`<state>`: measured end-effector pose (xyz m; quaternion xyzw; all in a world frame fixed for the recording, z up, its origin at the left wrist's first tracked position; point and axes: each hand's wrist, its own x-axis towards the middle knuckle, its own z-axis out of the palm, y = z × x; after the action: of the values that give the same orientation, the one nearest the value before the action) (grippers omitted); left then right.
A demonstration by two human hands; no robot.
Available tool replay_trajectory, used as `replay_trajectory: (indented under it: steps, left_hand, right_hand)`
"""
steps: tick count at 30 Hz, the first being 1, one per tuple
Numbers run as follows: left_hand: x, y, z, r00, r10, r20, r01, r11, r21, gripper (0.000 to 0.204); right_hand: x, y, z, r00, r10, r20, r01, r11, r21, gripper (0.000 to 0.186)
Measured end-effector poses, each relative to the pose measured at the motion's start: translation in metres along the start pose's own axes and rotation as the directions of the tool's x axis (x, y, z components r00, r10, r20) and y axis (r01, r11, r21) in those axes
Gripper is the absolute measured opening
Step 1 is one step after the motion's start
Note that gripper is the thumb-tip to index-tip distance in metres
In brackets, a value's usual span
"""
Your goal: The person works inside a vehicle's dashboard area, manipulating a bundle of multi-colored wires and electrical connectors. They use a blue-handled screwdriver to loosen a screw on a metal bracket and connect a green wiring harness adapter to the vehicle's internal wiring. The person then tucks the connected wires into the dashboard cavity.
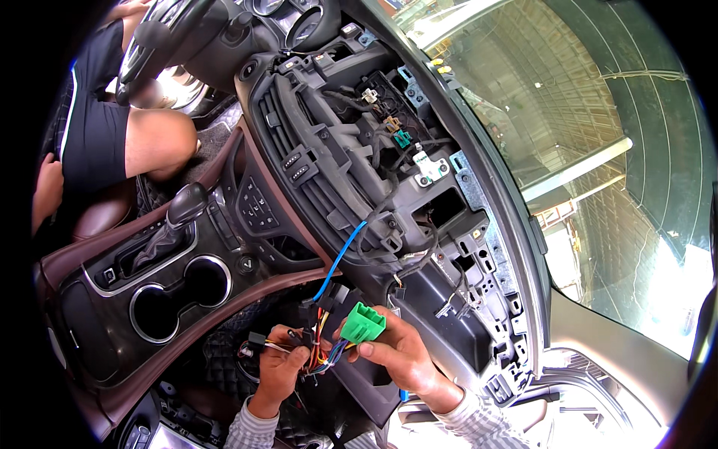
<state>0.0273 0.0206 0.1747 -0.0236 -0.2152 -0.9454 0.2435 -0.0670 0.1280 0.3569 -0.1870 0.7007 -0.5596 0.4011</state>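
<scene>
My right hand (407, 350) grips a green plug connector (363, 324) between thumb and fingers, its open end facing up and to the right. Coloured wires (323, 362) run from the connector down and left in a bundle. Around those wires my left hand (280, 371) is closed, with the thumb pressed on them. Beside the left hand a small black connector (256, 342) hangs on its own wires. A blue cable (340, 259) leads from the dashboard down to a black connector just above my hands.
The opened dashboard (329, 135) shows bare frame, brackets and loose harnesses. Left of my hands stands the centre console with cup holders (179, 298) and gear lever (187, 203). Another person's bare knee (161, 142) is in the driver's seat. The windshield (553, 97) curves along the right.
</scene>
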Motion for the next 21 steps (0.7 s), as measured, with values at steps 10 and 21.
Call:
replay_trajectory:
  steps: [10, 21]
  left_hand:
    - [-0.003, 0.002, -0.004, 0.999, -0.035, -0.037, 0.036, 0.999, 0.009, 0.026]
    - [-0.002, -0.001, -0.012, 0.996, -0.041, -0.082, 0.036, 0.998, -0.06, 0.027]
  right_hand:
    - [0.005, -0.004, 0.014, 0.995, 0.004, 0.101, -0.005, 1.0, 0.012, 0.042]
    - [0.01, 0.006, 0.014, 0.987, -0.026, 0.16, 0.038, 0.997, -0.072, 0.045]
